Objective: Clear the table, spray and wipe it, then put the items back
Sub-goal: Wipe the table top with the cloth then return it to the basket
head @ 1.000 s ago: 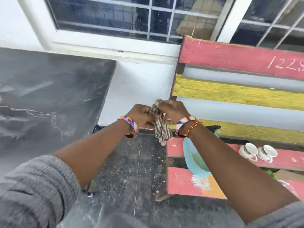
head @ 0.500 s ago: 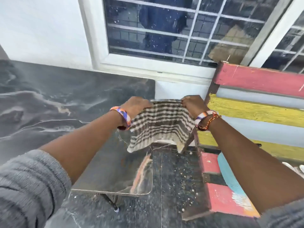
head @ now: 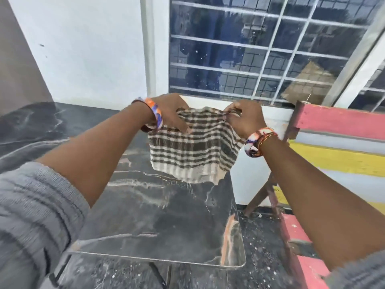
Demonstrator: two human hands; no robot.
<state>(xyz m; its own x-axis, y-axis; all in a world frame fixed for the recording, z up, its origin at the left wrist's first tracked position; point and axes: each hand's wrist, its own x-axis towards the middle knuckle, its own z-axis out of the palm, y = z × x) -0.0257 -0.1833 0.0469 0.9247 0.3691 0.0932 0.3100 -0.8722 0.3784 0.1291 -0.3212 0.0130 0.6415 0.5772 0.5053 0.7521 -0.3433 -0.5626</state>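
Note:
A brown-and-cream checked cloth (head: 193, 151) hangs spread out in the air above the far right part of the black marble table (head: 145, 222). My left hand (head: 170, 113) grips its upper left edge and my right hand (head: 245, 117) pinches its upper right corner. The cloth's lower edge hangs free, a little above the tabletop. No items show on the part of the tabletop in view.
A red, yellow and grey slatted wooden bench (head: 333, 142) stands right of the table, with a narrow gap of speckled dark floor (head: 260, 247) between them. A white wall and a barred window (head: 260, 49) lie behind. The table's near right corner (head: 239, 263) is rounded.
The cloth was bunched between both hands over the bench side; it is now opened flat. My view and hands have swung left, so the cloth hangs over the table.

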